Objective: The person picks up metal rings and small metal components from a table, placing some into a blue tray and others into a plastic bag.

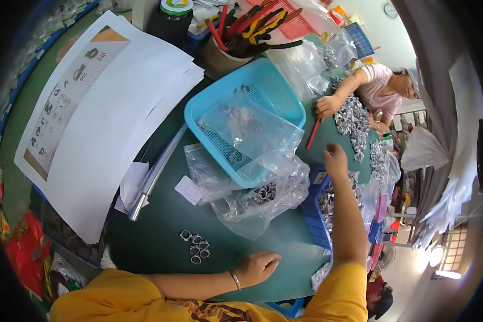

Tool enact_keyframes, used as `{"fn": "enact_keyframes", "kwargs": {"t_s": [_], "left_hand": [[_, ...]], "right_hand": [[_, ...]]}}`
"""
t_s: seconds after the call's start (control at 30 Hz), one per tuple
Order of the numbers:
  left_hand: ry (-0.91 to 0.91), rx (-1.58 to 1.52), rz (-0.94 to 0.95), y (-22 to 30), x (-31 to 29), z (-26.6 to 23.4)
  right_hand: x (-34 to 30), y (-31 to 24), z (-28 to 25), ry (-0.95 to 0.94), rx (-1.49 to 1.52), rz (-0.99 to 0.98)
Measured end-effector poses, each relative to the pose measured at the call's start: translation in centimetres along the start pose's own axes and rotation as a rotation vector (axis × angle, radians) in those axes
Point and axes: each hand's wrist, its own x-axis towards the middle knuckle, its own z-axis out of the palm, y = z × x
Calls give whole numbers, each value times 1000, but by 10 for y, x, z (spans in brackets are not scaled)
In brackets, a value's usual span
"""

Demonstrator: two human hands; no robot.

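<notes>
Printed words and numbers mark the sheet (88,104).

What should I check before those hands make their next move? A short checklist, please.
1. Small silver-coloured round metal rings grouped together on the dark green tabletop: ok.
2. Left hand apart from that group: ok, it is to their right.
3. Right hand apart from the co-worker's bare hand: ok, a gap shows.
4. Right hand empty: cannot tell, too small to see.
5. Light-blue plastic basket uncovered: not ok, a clear plastic bag lies across it.
6. Tapered silver metal rod out of both hands: ok.
</notes>
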Motion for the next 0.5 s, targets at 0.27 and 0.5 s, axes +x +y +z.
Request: {"fn": "enact_keyframes", "kwargs": {"t_s": [0.27, 0.5], "left_hand": [[1, 53, 59, -13, -5, 4], [-40, 83, 62, -13, -12, 11]], "right_hand": [[43, -22, 76, -69, -246, 296], [53, 42, 78, 20, -262, 96]]}}
